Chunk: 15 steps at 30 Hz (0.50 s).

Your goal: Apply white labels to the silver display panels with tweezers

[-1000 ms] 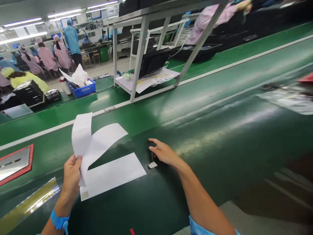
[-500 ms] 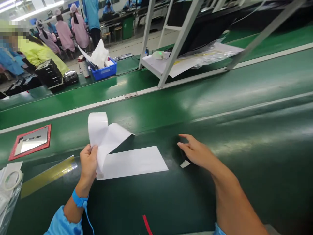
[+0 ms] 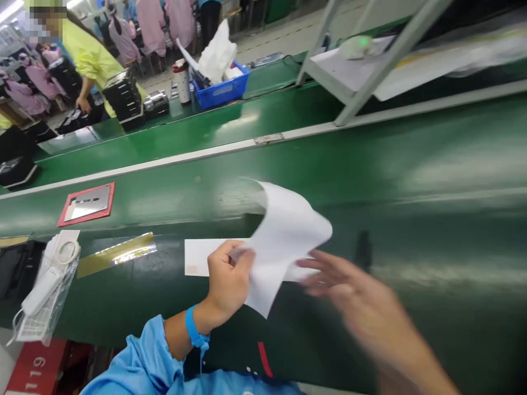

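A curled white sheet (image 3: 284,241) is pinched at its lower edge by the closed fingers (image 3: 242,258) of the left hand (image 3: 226,282), just above the green tabletop (image 3: 411,164). The right hand (image 3: 349,291), blurred, is held with fingers spread, empty, beside the sheet. Thin, limp and light, the sheet is judged best gripped by an edge. Another sheet (image 3: 197,257) lies flat beneath.
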Each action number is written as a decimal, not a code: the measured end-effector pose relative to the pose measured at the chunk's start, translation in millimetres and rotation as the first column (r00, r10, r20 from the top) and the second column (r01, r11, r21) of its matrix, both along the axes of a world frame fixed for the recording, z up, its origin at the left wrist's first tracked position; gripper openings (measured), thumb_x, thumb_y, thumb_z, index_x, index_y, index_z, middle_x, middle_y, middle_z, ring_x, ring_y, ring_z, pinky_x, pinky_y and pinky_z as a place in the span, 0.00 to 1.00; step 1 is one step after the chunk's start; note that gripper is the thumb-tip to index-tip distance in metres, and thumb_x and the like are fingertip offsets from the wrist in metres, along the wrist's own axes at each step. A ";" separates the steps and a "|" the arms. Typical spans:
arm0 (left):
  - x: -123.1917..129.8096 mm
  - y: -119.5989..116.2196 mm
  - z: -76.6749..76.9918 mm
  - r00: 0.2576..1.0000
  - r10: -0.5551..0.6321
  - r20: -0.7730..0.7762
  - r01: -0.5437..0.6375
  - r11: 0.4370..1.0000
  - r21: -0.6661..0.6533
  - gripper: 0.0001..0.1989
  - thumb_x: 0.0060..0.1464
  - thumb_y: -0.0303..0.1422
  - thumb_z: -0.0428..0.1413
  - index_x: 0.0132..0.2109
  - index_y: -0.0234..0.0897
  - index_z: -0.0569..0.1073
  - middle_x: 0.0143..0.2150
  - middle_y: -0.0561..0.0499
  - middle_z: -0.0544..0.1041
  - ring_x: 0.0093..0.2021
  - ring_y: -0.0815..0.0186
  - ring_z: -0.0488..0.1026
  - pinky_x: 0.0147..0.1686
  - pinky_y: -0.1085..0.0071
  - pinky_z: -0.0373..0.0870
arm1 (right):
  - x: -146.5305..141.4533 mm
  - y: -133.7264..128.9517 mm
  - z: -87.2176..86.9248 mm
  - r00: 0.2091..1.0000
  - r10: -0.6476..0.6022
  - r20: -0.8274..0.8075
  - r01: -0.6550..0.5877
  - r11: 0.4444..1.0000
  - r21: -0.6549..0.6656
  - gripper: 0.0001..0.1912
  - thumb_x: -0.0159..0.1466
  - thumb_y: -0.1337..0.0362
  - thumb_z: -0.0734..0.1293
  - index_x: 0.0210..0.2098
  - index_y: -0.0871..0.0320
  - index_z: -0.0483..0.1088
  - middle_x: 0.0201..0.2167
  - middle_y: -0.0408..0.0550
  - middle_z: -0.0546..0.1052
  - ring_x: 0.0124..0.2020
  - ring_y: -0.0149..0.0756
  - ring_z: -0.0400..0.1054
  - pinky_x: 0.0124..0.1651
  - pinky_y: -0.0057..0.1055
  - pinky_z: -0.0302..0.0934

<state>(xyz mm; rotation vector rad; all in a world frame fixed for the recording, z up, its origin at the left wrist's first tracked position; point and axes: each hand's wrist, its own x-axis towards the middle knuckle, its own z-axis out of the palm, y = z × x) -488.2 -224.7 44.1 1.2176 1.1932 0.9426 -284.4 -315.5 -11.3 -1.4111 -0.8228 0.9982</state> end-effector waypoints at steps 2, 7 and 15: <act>11.7 -18.5 4.7 0.991 -0.131 -0.021 0.131 0.991 -0.025 0.12 0.57 0.41 0.61 0.35 0.36 0.78 0.28 0.54 0.75 0.28 0.69 0.67 0.30 0.74 0.64 | -51.1 7.4 32.7 0.948 -0.090 -0.306 0.095 0.996 0.002 0.35 0.54 0.35 0.81 0.46 0.56 0.78 0.43 0.59 0.82 0.36 0.53 0.78 0.36 0.43 0.76; 15.2 -30.6 17.1 0.910 -0.399 -0.116 0.399 0.917 -0.018 0.12 0.57 0.40 0.62 0.31 0.37 0.74 0.27 0.55 0.72 0.28 0.70 0.64 0.28 0.76 0.60 | -44.0 25.2 61.2 0.792 -0.315 -0.523 0.412 0.908 0.076 0.28 0.47 0.45 0.86 0.36 0.57 0.81 0.35 0.52 0.82 0.33 0.49 0.77 0.36 0.38 0.75; 62.2 -48.2 5.8 0.592 -0.664 -0.457 0.769 0.634 0.076 0.25 0.57 0.46 0.59 0.23 0.40 0.55 0.21 0.60 0.50 0.23 0.73 0.50 0.23 0.74 0.48 | 28.5 -67.3 44.4 0.632 -0.543 -0.553 0.696 0.712 0.096 0.26 0.47 0.51 0.87 0.39 0.59 0.84 0.35 0.52 0.83 0.33 0.45 0.77 0.40 0.38 0.76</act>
